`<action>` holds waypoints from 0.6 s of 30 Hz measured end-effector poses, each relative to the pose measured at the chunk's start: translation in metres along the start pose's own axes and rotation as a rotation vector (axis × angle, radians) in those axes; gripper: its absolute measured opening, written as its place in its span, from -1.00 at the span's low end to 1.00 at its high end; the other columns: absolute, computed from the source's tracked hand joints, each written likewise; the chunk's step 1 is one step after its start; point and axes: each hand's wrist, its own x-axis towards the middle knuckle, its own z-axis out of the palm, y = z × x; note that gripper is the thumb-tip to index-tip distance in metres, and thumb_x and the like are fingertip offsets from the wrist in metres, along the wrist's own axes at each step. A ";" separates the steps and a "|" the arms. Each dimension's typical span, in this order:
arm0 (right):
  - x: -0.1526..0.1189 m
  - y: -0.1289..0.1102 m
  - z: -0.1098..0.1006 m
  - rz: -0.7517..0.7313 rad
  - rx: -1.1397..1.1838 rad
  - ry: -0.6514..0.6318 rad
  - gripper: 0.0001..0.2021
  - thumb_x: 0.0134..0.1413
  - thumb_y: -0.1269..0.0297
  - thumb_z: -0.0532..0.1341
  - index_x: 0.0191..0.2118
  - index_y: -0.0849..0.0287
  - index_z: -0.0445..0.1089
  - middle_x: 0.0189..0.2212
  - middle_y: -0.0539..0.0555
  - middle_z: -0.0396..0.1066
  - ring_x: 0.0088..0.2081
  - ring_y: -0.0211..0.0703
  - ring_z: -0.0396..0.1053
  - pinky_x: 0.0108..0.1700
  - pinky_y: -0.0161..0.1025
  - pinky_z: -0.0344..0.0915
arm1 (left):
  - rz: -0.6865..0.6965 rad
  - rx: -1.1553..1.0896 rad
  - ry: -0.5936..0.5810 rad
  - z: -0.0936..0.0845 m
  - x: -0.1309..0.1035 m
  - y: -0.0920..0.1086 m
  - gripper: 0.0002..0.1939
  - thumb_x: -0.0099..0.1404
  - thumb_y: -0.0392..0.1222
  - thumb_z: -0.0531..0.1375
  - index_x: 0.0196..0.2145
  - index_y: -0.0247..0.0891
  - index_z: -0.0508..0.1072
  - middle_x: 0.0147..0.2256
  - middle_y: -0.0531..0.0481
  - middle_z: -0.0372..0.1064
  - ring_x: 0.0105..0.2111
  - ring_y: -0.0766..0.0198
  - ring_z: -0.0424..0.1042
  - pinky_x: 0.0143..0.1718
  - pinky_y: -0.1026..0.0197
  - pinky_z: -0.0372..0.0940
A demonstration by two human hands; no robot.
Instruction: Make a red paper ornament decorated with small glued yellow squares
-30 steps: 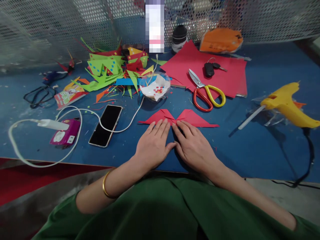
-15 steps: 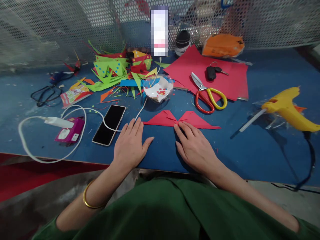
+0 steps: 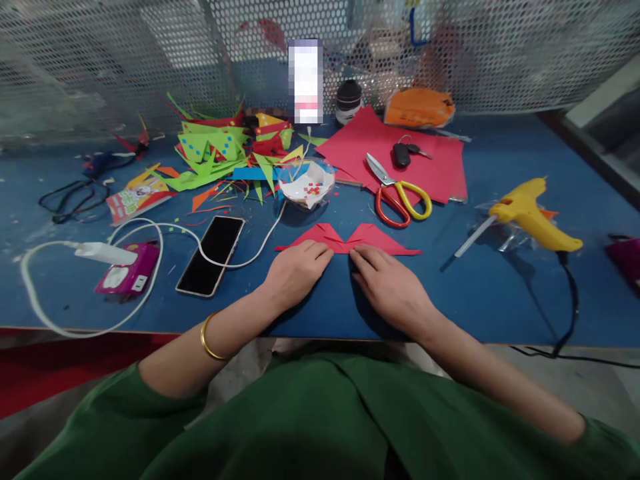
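A folded red paper (image 3: 373, 239) with two peaks lies flat on the blue table (image 3: 320, 320) in front of me. My left hand (image 3: 299, 270) rests on its left half, fingers curled together at the lower edge near the middle notch. On the right half, the fingertips of my right hand (image 3: 393, 287) press the lower edge just right of the notch, with the fingers close together. The underside of both hands is hidden.
Scissors (image 3: 395, 193) and keys (image 3: 403, 155) lie on red sheets (image 3: 445, 170). A bowl (image 3: 306, 187) holds paper bits. Left are a phone (image 3: 213, 257), a white cable and a purple adapter (image 3: 133, 267); right, a yellow glue gun (image 3: 535, 213).
My left hand has moved right from the bare table onto the red paper, and its spread fingers have curled together. My right hand stays at the paper. The camera view has shifted slightly.
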 end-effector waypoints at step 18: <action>0.028 0.024 -0.001 -0.152 -0.154 0.187 -0.79 0.29 0.45 0.15 -0.31 0.24 0.53 -0.38 0.11 0.52 -0.33 -0.09 0.35 -0.18 -0.13 0.12 | 0.190 0.057 0.142 0.014 0.018 -0.021 -0.77 0.45 -0.31 0.08 -0.26 -0.34 0.54 -0.35 -0.10 0.53 -0.34 0.15 0.46 -0.38 0.14 0.28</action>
